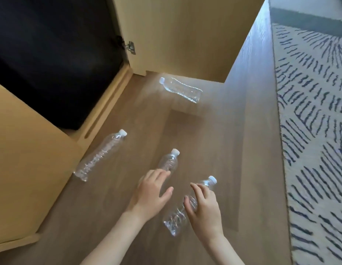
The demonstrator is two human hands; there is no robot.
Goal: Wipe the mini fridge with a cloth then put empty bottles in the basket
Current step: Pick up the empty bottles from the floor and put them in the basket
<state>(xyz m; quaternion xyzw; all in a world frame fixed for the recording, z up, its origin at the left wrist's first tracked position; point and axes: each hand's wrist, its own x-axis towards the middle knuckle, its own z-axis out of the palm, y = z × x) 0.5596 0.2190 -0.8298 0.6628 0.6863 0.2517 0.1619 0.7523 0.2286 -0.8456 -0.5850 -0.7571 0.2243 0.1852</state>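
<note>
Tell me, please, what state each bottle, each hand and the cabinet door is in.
far bottle: capped, lying on the floor, untouched.
left bottle: capped, lying on the floor, untouched.
middle bottle: capped, lying, its base end under the left hand.
near bottle: capped, gripped by the right hand.
left hand: open, fingers straight.
right hand: curled round the near bottle.
cabinet door: open.

You've got four clear plastic bottles [180,89] [100,155] [169,162] [177,217] on the floor [204,131], so four white caps [122,132] too. Two hands [149,192] [204,209], one striped rug [315,111], one black mini fridge [51,54], one cabinet door [176,35], one hinge [130,47].
</note>
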